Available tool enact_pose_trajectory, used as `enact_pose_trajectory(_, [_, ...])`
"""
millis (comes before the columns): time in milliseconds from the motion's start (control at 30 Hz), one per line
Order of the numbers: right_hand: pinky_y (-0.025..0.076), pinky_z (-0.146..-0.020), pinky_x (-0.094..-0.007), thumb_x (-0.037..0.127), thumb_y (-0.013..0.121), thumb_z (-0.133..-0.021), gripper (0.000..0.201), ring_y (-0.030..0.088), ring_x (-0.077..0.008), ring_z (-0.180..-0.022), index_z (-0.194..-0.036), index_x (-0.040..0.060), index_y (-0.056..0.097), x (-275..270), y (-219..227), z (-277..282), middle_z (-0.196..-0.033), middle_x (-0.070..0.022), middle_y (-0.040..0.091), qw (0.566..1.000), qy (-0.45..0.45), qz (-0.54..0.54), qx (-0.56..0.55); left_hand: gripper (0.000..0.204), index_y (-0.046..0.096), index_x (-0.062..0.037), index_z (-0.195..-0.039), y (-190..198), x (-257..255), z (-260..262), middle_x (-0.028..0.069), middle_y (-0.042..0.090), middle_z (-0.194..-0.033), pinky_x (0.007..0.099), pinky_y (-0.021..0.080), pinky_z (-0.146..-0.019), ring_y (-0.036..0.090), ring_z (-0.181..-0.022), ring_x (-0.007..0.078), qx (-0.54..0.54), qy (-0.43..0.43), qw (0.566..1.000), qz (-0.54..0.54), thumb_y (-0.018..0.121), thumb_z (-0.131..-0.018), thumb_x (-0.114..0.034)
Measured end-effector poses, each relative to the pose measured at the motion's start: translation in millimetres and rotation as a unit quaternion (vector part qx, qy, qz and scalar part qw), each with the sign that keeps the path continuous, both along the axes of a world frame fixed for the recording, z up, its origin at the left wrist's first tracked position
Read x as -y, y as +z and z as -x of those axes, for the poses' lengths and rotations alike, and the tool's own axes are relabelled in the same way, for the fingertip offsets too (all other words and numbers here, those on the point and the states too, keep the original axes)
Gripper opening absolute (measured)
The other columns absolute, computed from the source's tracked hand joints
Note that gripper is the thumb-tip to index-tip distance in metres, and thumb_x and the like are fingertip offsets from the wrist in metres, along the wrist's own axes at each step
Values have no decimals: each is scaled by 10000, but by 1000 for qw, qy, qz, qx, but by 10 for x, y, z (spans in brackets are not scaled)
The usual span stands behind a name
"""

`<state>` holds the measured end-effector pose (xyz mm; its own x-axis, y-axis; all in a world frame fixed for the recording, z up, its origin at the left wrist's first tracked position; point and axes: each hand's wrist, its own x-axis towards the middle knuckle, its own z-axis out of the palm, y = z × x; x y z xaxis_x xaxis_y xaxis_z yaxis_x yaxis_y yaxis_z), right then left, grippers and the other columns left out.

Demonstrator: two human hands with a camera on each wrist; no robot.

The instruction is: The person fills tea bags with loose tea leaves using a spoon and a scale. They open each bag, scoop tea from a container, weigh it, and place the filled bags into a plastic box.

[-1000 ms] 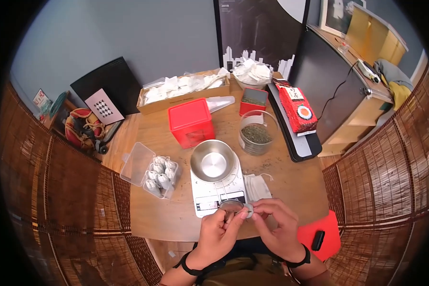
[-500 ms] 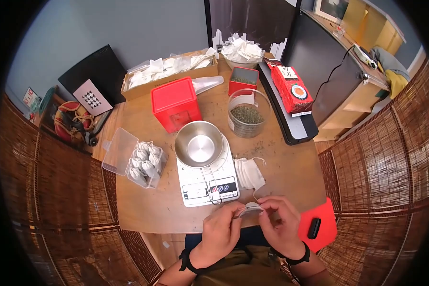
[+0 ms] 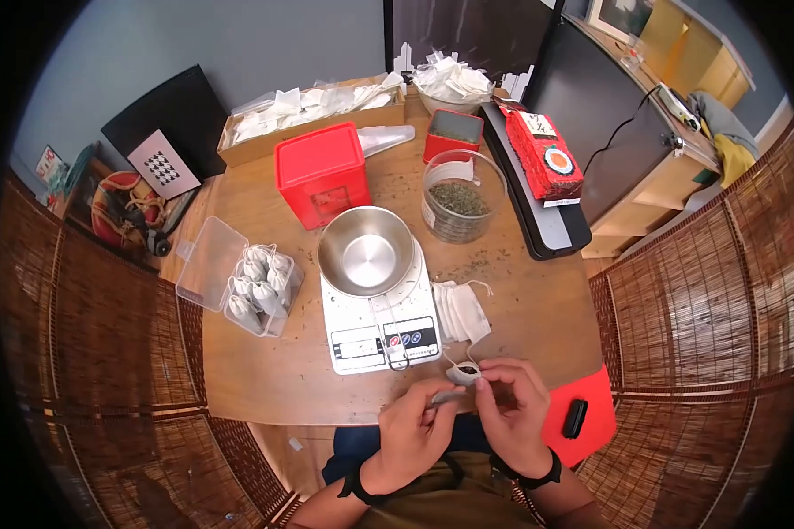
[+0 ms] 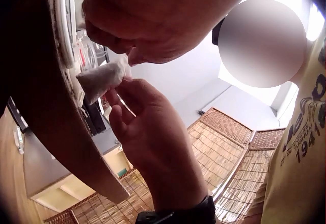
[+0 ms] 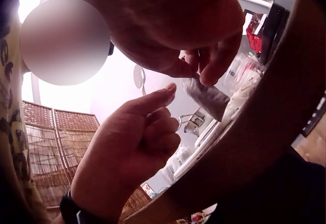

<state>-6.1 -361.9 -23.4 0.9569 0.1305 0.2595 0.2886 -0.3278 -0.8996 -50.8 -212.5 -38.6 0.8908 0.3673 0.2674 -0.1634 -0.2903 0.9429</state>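
Observation:
My right hand (image 3: pixel 513 414) pinches the rim of a small white cloth drawstring bag (image 3: pixel 461 374); dark loose leaves show in its mouth. From the left wrist view, the filled bag (image 4: pixel 102 78) hangs plump from the right hand's fingertips. Just left of the bag, my left hand (image 3: pixel 415 428) has its fingers curled round a small grey metal scoop (image 3: pixel 445 398), mostly hidden. Beyond the hands stands a white scale (image 3: pixel 384 335) carrying a steel bowl (image 3: pixel 364 251). Several flat cloth bags (image 3: pixel 460 311) lie to the scale's right.
Filled bags (image 3: pixel 260 286) stand in a lidded clear box (image 3: pixel 282 322) at left. Behind are a red canister (image 3: pixel 322 167), a glass jar of dried leaves (image 3: pixel 459 212), a small red tin (image 3: pixel 453 150) and a red packet (image 3: pixel 543 159). Leaf crumbs are scattered near the jar.
The scoop's round bowl, earlier up beside the bag's mouth, has drawn back low in my left hand. The bag's mouth now faces up in the right hand. The head view has shifted.

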Motion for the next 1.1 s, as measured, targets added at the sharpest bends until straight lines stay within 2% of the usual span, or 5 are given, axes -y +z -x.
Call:
enact_pose_trajectory(267, [611, -670, -259, -55, 785, -934, 169, 754, -152, -909, -1083, -27, 712, -14, -164, 41, -1259, -165, 722, 999, 46, 20, 16, 197, 774, 17, -1144, -56, 9, -79, -55, 476, -636, 217, 293, -508, 355, -582, 9, -58, -10, 997, 43, 818, -953, -5])
enact_pose_trajectory(367, [610, -689, -259, -53, 775, -942, 161, 754, -160, -928, -1090, -30, 715, -1, -180, 37, -1250, -163, 728, 999, 53, -3, -5, 177, 770, 10, -1139, -70, -5, -74, -50, 505, -646, 216, 309, -508, 368, -585, 4, -52, -21, 998, 38, 796, -964, 3])
enact_pose_trajectory(433, [598, -704, -255, -56, 763, -953, 155, 750, -162, -920, -1100, -30, 722, 10, -236, 45, -1205, -150, 734, 992, 28, -94, -81, 145, 766, 7, -1121, -64, -17, -68, -40, 551, -660, 214, 328, -511, 393, -586, -3, -47, -31, 997, 47, 773, -976, 12])
enact_pose_trajectory(733, [541, -652, -257, -59, 750, -967, 161, 690, -136, -845, -1120, -23, 721, 42, -129, -60, -1098, -125, 703, 996, 79, 26, -16, 97, 757, 8, -1087, -147, -67, -29, -43, 625, -688, 213, 348, -507, 445, -578, -1, -45, -47, 995, 74, 772, -993, -10])
enact_pose_trajectory(1100, [554, -689, -275, -51, 734, -984, 177, 694, -159, -885, -1155, -23, 699, -54, -143, -48, -1140, -131, 690, 997, 72, -3, -29, 53, 756, 24, -1033, -138, -123, -5, -20, 650, -747, 218, 341, -515, 449, -596, 5, -48, -43, 992, 108, 771, -994, -8])
